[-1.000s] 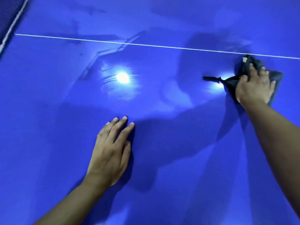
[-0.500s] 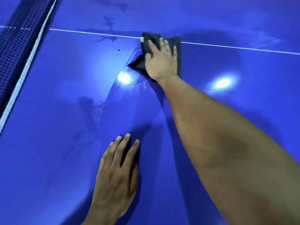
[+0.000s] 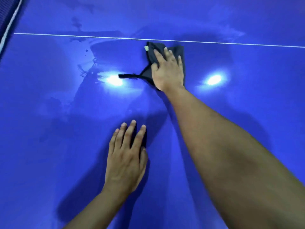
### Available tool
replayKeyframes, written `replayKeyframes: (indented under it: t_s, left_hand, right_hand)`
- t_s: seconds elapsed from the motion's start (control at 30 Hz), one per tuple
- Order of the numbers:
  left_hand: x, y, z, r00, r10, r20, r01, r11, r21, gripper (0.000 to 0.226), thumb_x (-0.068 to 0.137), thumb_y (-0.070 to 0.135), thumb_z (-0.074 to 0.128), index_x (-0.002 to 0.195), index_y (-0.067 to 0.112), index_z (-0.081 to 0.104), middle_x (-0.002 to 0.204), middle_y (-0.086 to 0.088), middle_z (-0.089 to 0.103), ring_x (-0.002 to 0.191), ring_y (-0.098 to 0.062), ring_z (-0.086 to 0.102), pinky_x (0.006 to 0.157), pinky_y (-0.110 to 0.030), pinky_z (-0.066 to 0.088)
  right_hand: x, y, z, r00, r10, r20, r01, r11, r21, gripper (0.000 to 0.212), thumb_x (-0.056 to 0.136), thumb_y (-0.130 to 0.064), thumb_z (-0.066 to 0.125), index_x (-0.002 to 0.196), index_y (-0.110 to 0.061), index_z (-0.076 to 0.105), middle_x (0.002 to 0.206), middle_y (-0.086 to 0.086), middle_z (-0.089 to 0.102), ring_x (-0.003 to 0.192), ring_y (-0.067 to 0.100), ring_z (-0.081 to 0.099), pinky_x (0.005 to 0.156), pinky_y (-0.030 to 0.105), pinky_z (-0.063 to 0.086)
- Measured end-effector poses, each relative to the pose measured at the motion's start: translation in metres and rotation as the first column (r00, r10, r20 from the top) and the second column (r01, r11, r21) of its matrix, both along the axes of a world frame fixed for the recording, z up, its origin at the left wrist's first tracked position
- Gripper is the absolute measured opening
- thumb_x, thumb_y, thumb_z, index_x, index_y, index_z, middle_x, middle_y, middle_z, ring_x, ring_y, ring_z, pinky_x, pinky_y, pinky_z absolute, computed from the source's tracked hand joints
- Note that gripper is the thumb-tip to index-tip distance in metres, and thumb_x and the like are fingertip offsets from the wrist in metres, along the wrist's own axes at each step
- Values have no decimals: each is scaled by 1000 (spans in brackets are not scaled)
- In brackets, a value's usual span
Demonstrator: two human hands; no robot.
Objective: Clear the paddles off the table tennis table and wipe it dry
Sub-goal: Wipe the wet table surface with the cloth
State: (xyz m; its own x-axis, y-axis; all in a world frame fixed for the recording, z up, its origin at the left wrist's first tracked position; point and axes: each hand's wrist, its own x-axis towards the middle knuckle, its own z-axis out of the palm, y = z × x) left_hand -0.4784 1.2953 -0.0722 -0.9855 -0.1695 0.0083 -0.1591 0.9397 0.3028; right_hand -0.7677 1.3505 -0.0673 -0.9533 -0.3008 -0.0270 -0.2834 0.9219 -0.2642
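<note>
The blue table tennis table point(image 3: 49, 146) fills the view, its surface glossy with wet streaks and smears point(image 3: 85, 70) left of centre. My right hand point(image 3: 168, 70) lies flat, fingers straight, pressing a dark cloth point(image 3: 151, 53) onto the table just below the white centre line point(image 3: 82, 36). A thin tail of the cloth trails out to the left. My left hand point(image 3: 127, 156) rests flat on the table nearer to me, fingers straight and together. No paddle is in view.
The net point(image 3: 5, 17) with its white top band runs along the far left edge. Two bright lamp reflections point(image 3: 213, 79) shine on the surface either side of my right hand.
My right hand swept the cloth from the right side to the left over the centre line, then back rightward and nearer to me. The left hand has stayed flat on the table.
</note>
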Motion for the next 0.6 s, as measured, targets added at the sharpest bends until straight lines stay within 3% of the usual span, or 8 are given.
replayKeyframes:
  t_s: [0.13,0.33,0.5,0.6]
  left_hand:
    - [0,3,-6,1000,-7,-13,7,1000,-23,56,99,30,35,153,17,39,162,-8,31,152,-31,23,122,-50,23]
    - [0,12,-7,999,41,-26,-41,999,5,55,99,27,35,153,19,40,162,-5,30,152,-28,21,124,-48,19]
    - [0,12,-6,998,31,-54,-28,997,67,54,99,25,35,152,16,42,162,-7,31,152,-29,22,124,-50,19]
    - [2,7,-1,994,73,-76,-51,966,255,52,99,24,36,149,12,46,161,-9,31,152,-26,22,126,-47,14]
  right_hand:
    - [-19,138,2,983,-176,-49,178,983,36,59,101,-36,34,160,-28,30,168,6,22,156,21,18,127,47,9]
    - [-8,297,-4,901,-434,-24,434,901,22,61,100,-38,30,160,-25,30,168,12,20,156,25,16,127,49,4]
    - [-2,308,-3,883,-469,-10,469,882,44,60,102,-34,30,161,-25,26,170,11,15,157,25,11,128,49,1]
    - [8,278,-1,895,-446,-16,446,893,54,59,102,-29,32,161,-23,26,169,14,15,157,27,11,127,50,2]
